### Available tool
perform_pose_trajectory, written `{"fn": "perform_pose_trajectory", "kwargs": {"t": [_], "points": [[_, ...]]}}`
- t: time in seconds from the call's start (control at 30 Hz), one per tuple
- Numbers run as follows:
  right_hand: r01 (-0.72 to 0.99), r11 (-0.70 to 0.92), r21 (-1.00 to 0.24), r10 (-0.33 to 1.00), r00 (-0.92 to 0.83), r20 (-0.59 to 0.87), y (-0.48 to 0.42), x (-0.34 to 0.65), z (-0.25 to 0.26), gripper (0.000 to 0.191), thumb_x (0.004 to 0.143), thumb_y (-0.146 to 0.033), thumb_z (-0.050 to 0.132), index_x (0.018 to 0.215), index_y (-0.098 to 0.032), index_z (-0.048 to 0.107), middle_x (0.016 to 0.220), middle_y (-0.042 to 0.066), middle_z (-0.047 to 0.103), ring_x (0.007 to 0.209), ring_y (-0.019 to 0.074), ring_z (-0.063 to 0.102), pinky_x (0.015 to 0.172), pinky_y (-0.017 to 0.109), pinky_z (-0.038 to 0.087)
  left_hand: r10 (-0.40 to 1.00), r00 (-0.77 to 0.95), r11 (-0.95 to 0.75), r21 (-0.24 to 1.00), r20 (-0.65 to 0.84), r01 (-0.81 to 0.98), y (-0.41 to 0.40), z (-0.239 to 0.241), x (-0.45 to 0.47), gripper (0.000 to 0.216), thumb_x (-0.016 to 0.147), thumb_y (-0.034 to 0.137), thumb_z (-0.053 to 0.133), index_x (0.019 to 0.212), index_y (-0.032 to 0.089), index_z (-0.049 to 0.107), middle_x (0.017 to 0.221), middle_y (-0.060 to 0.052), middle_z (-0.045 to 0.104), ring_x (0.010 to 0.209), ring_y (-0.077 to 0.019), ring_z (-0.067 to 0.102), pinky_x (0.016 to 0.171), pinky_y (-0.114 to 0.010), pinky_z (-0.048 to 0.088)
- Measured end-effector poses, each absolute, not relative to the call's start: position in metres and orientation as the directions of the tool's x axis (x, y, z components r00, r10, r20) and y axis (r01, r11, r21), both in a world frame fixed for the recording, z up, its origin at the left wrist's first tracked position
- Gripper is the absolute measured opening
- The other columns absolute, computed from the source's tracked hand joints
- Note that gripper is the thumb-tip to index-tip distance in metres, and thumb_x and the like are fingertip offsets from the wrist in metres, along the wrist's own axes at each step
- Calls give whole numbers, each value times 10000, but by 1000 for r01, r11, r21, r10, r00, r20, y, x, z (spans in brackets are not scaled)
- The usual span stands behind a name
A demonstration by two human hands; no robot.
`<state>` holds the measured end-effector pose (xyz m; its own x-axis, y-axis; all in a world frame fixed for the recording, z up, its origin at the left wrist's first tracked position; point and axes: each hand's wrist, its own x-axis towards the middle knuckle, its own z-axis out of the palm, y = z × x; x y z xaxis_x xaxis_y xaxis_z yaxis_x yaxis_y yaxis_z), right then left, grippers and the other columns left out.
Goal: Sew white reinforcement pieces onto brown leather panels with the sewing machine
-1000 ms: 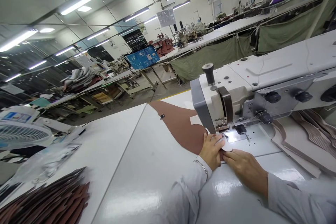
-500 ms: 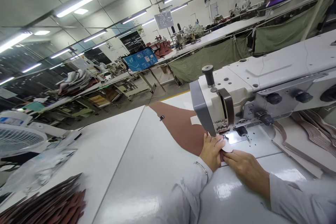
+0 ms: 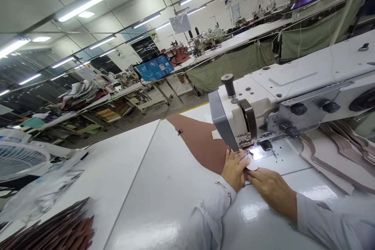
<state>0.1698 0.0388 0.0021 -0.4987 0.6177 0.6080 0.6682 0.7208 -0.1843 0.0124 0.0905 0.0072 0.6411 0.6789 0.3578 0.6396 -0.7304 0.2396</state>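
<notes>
A brown leather-like panel (image 3: 199,140) lies on the white table and runs under the head of a sewing machine (image 3: 231,113). My left hand (image 3: 234,168) is closed on the panel's near end, just in front of the needle area, its fingers bent over it. A small white rounded piece (image 3: 252,163) shows between my hands, beside the lit needle plate (image 3: 262,152). My right hand (image 3: 272,187) pinches the panel's near edge next to that piece. The fingertips partly hide the brown edge. A small dark clip (image 3: 180,131) sits on the panel's left edge.
Stacked pale cut pieces (image 3: 336,152) lie right of the needle, below the machine arm. Brown strips (image 3: 58,226) are piled at the lower left, near a plastic bag (image 3: 38,195) and a white fan (image 3: 23,156). Other sewing tables stand beyond.
The view has shifted slightly, so the machine appears a little further left. Both hands stay at the needle area with nearly the same hold, and the panel has hardly moved.
</notes>
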Motion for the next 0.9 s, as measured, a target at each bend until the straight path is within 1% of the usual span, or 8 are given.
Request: {"fn": "perform_pose_trajectory", "kwargs": {"t": [0.17, 0.27, 0.33, 0.43, 0.53, 0.63, 0.73, 0.9], "points": [[666, 718, -201, 631, -501, 592, 46, 169, 6, 288, 890, -65, 327, 753, -120, 574, 698, 48, 550, 602, 139, 470, 525, 267, 389, 661, 648, -735, 154, 379, 660, 101, 9, 12, 242, 777, 137, 494, 994, 195, 585, 1099, -79, 594, 975, -241, 503, 915, -501, 370], [677, 724, -134, 591, -509, 626, 39, 161, 4, 294, 859, -34, 318, 815, -88, 604, 830, 107, 597, 783, 178, 538, 674, 305, 467, 553, 753, -822, 85, 356, 563, 106, 13, 15, 175, 849, 165, 447, 970, 168, 573, 963, -67, 618, 914, -198, 527, 844, -382, 429], [700, 710, -82, 563, -494, 663, 31, 155, 1, 330, 824, -6, 299, 899, -54, 618, 952, 157, 600, 942, 224, 531, 802, 366, 467, 493, 807, -861, 48, 325, 507, 107, 15, 17, 177, 891, 192, 405, 956, 160, 567, 882, -56, 612, 861, -173, 537, 781, -320, 449], [728, 683, -57, 583, -497, 643, 20, 150, -4, 371, 786, 3, 304, 990, -22, 613, 1025, 187, 587, 1028, 251, 508, 877, 400, 448, 490, 807, -860, 31, 330, 509, 107, 16, 19, 219, 919, 236, 373, 877, 162, 575, 827, -46, 599, 834, -167, 539, 748, -305, 454], [722, 691, -34, 586, -533, 611, 18, 150, -6, 374, 774, -7, 325, 1016, -10, 610, 1060, 200, 576, 1060, 266, 497, 897, 403, 444, 480, 801, -870, 79, 356, 487, 106, 16, 20, 271, 926, 210, 346, 796, 150, 576, 819, -45, 602, 828, -156, 537, 755, -293, 459], [720, 694, -21, 578, -539, 612, 19, 152, -6, 370, 770, -9, 334, 1013, -8, 614, 1076, 205, 569, 1068, 279, 494, 893, 400, 450, 477, 789, -873, 107, 387, 476, 106, 15, 20, 284, 932, 207, 337, 797, 141, 578, 826, -46, 606, 815, -142, 536, 767, -283, 458], [732, 681, -9, 590, -542, 598, 20, 151, -4, 354, 766, -14, 354, 999, -2, 620, 1049, 203, 577, 1030, 285, 514, 892, 400, 452, 468, 789, -874, 76, 399, 480, 106, 14, 21, 268, 929, 210, 354, 807, 151, 585, 812, -35, 606, 807, -145, 537, 760, -296, 446], [726, 688, 11, 582, -560, 589, 19, 151, 0, 339, 752, -15, 369, 974, 8, 625, 992, 204, 589, 951, 274, 540, 892, 392, 448, 461, 828, -877, 21, 318, 481, 105, 10, 21, 300, 934, 211, 339, 778, 153, 588, 780, -34, 601, 814, -151, 539, 689, -284, 429]]}}
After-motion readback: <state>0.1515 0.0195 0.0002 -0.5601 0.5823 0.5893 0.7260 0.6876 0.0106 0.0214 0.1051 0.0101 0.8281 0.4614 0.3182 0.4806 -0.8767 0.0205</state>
